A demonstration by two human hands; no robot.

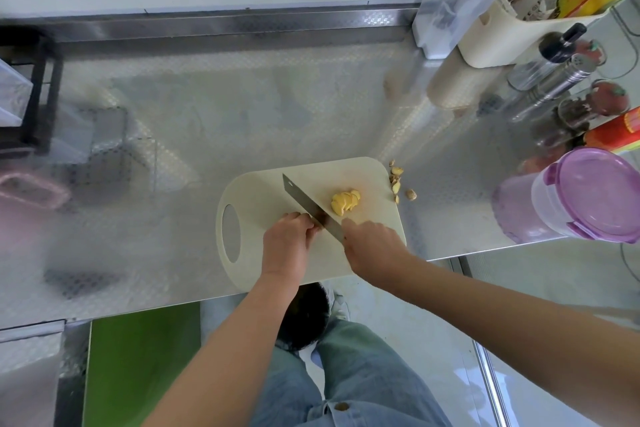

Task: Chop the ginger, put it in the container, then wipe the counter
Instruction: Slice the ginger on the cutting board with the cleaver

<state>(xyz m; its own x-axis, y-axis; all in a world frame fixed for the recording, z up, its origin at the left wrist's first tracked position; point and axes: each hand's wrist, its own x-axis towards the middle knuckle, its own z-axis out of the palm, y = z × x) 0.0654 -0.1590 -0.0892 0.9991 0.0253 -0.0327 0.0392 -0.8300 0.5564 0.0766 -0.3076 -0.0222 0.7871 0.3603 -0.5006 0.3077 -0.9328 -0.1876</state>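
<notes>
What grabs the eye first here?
The yellow ginger slices sit mid-board, with the knife slanted beside them and the left hand and right hand both at it. Next comes the purple-lidded container at the right edge of the counter, then the peelings by the board's far right corner.

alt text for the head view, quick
A person's left hand and right hand are both on a knife angled across a pale cutting board, next to sliced ginger. Peel scraps lie by the board's right edge.
</notes>
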